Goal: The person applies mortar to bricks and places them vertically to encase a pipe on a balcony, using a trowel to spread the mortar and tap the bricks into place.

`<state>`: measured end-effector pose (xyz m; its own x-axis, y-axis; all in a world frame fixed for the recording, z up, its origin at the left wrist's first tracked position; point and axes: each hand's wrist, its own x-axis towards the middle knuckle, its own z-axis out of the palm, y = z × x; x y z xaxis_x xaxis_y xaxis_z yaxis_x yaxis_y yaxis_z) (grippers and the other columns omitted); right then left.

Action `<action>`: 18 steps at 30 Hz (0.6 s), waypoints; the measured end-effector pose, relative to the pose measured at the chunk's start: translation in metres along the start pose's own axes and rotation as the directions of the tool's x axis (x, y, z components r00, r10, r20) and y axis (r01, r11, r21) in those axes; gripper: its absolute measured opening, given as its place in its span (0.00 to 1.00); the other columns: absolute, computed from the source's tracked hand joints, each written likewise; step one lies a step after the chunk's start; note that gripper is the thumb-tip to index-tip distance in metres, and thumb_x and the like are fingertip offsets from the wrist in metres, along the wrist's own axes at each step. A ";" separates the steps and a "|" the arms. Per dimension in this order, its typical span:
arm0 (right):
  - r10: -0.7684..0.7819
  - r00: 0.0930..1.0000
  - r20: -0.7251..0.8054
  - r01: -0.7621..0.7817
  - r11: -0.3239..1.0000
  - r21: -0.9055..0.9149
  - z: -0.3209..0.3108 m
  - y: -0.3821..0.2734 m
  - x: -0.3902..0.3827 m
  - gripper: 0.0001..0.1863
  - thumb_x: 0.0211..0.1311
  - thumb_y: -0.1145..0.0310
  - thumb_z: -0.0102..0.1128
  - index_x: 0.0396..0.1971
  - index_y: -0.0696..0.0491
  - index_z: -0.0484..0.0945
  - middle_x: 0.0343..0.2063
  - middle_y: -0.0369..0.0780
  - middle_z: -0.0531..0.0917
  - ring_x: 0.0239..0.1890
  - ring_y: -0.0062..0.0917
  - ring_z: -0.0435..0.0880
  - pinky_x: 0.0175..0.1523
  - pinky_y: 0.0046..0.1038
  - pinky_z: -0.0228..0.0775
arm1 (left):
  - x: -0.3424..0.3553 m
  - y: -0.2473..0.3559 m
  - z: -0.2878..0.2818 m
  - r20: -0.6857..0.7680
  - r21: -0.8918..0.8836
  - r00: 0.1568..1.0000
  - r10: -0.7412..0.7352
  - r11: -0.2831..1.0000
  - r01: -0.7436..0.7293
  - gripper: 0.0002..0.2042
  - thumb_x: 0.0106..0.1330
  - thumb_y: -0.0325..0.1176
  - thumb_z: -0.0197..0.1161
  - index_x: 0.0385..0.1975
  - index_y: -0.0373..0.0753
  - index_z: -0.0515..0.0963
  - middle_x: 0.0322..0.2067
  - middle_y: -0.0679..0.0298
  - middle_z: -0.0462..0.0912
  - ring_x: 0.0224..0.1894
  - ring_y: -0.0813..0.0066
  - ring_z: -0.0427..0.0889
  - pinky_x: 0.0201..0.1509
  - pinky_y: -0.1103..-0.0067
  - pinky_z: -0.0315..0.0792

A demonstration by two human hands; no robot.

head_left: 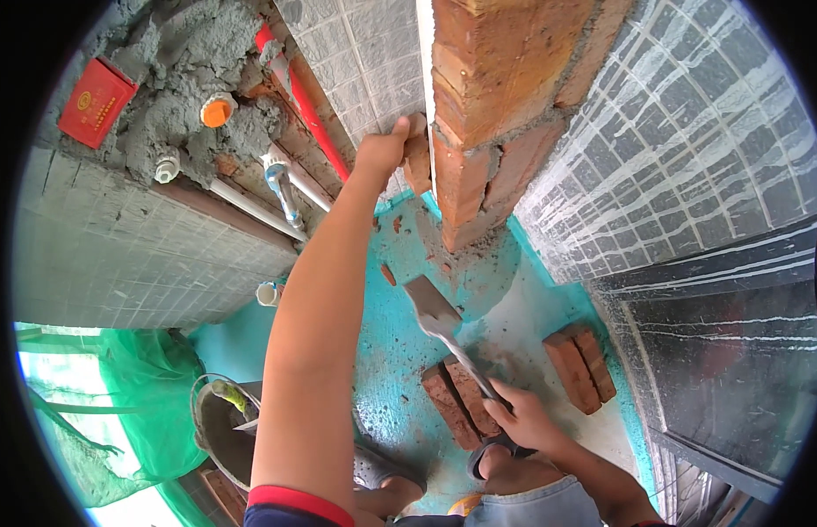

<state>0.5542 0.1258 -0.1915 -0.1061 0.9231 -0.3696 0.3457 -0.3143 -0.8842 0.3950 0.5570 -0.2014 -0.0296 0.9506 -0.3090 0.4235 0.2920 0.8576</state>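
Note:
My left hand (380, 158) reaches far forward, closed on a broken brick piece (417, 167) at the side of the brick column (487, 105). Some of its fingers are hidden behind the piece. Lower down on the right, my right hand (524, 420) grips the dark handle of a bricklayer's knife (435, 309). Its flat grey blade points forward and left, above the floor and apart from the column. Beneath the handle, reddish bricks (449, 406) lie on the floor beside my feet.
More bricks (577, 369) lie to the right, near a dark glass panel (716, 351). At my left stands a bucket (202, 422) with a green-handled tool in it. Pipes (285, 189) and a mortar-covered ledge (184, 70) carrying a red box (97, 102) are at upper left. Rubble dots the turquoise floor (382, 351).

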 end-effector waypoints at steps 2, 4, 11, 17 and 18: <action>0.062 0.998 0.014 -0.062 0.998 0.008 -0.007 0.015 -0.029 0.22 0.66 0.66 0.56 0.58 0.56 0.71 0.35 0.53 0.81 0.33 0.43 0.81 0.40 0.30 0.72 | -0.013 -0.006 0.002 0.012 -0.071 0.999 0.031 0.997 -0.030 0.29 0.67 0.57 0.54 0.20 0.33 0.80 0.17 0.63 0.77 0.19 0.73 0.74 0.25 0.76 0.68; 0.003 0.996 -0.087 -0.004 1.000 -0.013 -0.011 0.032 -0.050 0.22 0.65 0.65 0.56 0.58 0.56 0.72 0.36 0.50 0.82 0.35 0.36 0.83 0.43 0.28 0.73 | -0.028 -0.036 -0.001 -0.001 -0.051 0.993 0.115 0.992 -0.115 0.28 0.70 0.57 0.51 0.23 0.35 0.80 0.17 0.63 0.76 0.19 0.71 0.74 0.26 0.74 0.69; 0.381 0.920 -0.093 -0.372 0.923 0.096 -0.026 0.069 -0.106 0.23 0.63 0.59 0.56 0.54 0.58 0.74 0.32 0.44 0.84 0.35 0.27 0.82 0.43 0.29 0.73 | -0.214 -0.189 -0.003 0.315 0.789 0.933 -0.175 0.595 -0.155 0.13 0.61 0.38 0.56 0.40 0.39 0.80 0.42 0.51 0.83 0.45 0.52 0.82 0.47 0.62 0.78; 0.240 0.960 -0.144 -0.258 0.959 -0.119 -0.017 0.109 -0.144 0.18 0.63 0.57 0.57 0.37 0.59 0.79 0.19 0.39 0.78 0.19 0.24 0.77 0.27 0.30 0.70 | -0.376 -0.255 -0.018 0.320 0.814 0.885 -0.337 0.576 -0.075 0.18 0.53 0.36 0.58 0.45 0.43 0.78 0.44 0.49 0.82 0.48 0.48 0.81 0.52 0.60 0.75; 0.234 0.961 -0.146 -0.255 0.956 -0.144 -0.017 0.115 -0.154 0.18 0.63 0.56 0.57 0.34 0.59 0.79 0.18 0.39 0.78 0.17 0.25 0.77 0.26 0.30 0.70 | -0.395 -0.253 -0.014 0.311 0.774 0.895 -0.321 0.632 -0.042 0.20 0.52 0.36 0.58 0.48 0.43 0.78 0.44 0.48 0.82 0.49 0.48 0.80 0.54 0.61 0.75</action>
<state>0.6260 -0.0484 -0.2319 0.1150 0.8460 -0.5207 0.4914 -0.5040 -0.7103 0.2866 0.1097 -0.2903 0.1190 0.7243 -0.6792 0.9694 0.0630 0.2371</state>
